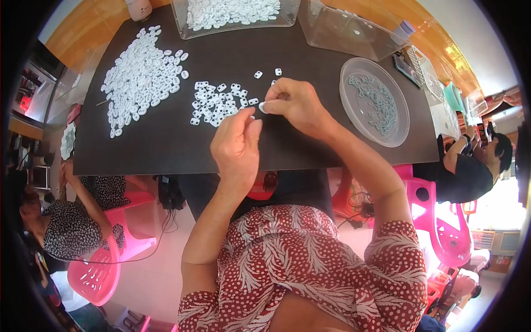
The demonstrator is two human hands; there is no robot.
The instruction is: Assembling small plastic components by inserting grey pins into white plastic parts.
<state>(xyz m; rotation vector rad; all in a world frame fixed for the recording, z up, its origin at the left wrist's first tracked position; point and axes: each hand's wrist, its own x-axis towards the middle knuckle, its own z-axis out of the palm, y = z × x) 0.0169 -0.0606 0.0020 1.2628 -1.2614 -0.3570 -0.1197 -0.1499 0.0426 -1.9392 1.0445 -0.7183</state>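
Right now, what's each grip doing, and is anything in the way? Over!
Right grip: pinching a small white piece. Left grip: close beside it, hold unclear. Pile of white pieces: just beyond left grip. Nothing visibly blocking either.

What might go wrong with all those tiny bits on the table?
The small white piece pinched in the right hand could slip and get lost among the similar-looking loose cluster. The left hand, right beside that cluster, might scatter it with a sideways brush. The right forearm lies near the round clear tray, so a careless swing might bump it.
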